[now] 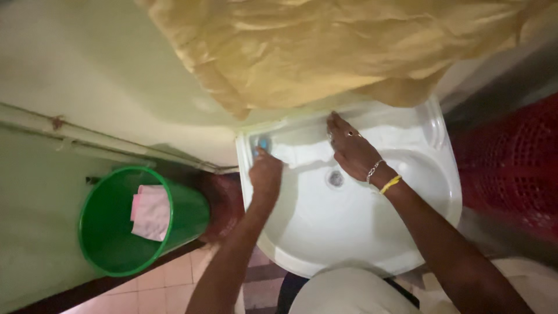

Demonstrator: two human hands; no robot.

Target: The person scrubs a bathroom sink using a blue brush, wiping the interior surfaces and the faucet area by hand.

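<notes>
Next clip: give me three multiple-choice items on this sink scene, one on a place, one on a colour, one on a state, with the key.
1. Where does the bucket stand?
A. inside the sink
B. on the floor beside the sink
C. on a shelf

2. What colour is the bucket?
A. green
B. blue
C. black

3. How is the right hand?
A. clenched round a cup
B. out of view
C. flat, open, on the sink

Key: 1 B, it stands on the tiles left of the basin. 2 A, its wall and rim are green. 3 C, the fingers lie spread near the back rim; the left hand is by a small blue thing.
</notes>
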